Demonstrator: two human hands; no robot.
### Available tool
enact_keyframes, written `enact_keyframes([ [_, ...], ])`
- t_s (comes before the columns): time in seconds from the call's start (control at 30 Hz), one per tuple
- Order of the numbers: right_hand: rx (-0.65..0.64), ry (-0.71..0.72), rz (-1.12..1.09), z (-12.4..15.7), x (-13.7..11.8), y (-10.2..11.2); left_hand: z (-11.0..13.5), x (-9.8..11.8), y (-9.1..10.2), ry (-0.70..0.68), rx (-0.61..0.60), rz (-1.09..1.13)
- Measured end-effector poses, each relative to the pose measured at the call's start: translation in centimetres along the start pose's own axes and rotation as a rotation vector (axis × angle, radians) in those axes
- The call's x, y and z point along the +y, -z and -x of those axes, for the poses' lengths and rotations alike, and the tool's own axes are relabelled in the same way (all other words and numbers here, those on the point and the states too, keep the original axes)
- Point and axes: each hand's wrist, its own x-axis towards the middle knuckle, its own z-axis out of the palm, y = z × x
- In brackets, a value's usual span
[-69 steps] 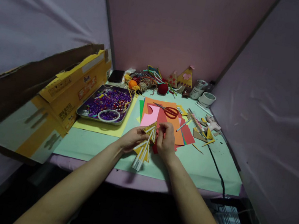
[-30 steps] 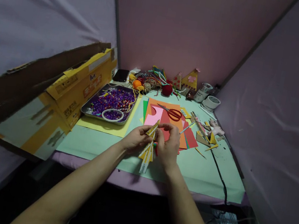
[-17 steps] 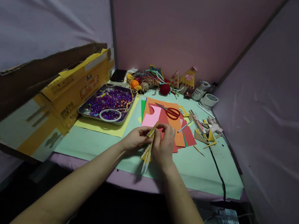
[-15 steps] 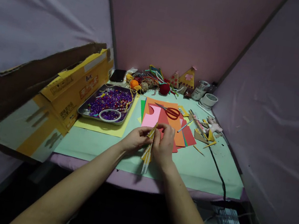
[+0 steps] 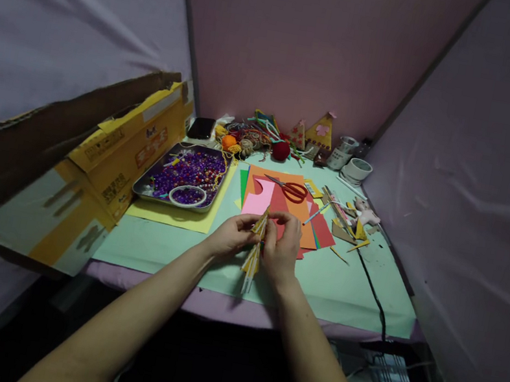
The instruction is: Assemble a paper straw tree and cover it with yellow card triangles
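Both hands meet over the front middle of the table around a yellow cardboard piece with white sticks [image 5: 251,263]. My left hand [image 5: 228,239] grips its left side with curled fingers. My right hand [image 5: 282,248] pinches its top edge from the right. The piece stands on edge, its white sticks pointing down toward the table's front edge. Stacked coloured paper sheets [image 5: 282,206] lie just behind the hands.
A metal tray of purple beads [image 5: 183,175] sits left on yellow paper, beside an open cardboard box [image 5: 108,152]. Red-handled scissors [image 5: 290,190] lie on the sheets. Yarn, small triangular crafts [image 5: 319,133] and cups [image 5: 355,168] line the back. A black cable [image 5: 369,284] runs along the right.
The yellow piece has turned from lying flatter and fanned to standing edge-on between my hands. My right hand shifted closer against it. The hands stay in the same spot.
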Motion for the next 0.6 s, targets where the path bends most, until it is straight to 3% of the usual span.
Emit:
enact_keyframes([
  [0.6,-0.036,0.017,-0.002,-0.09,-0.03,0.29,-0.02,0.11,-0.14,0.015,-0.013,-0.011],
])
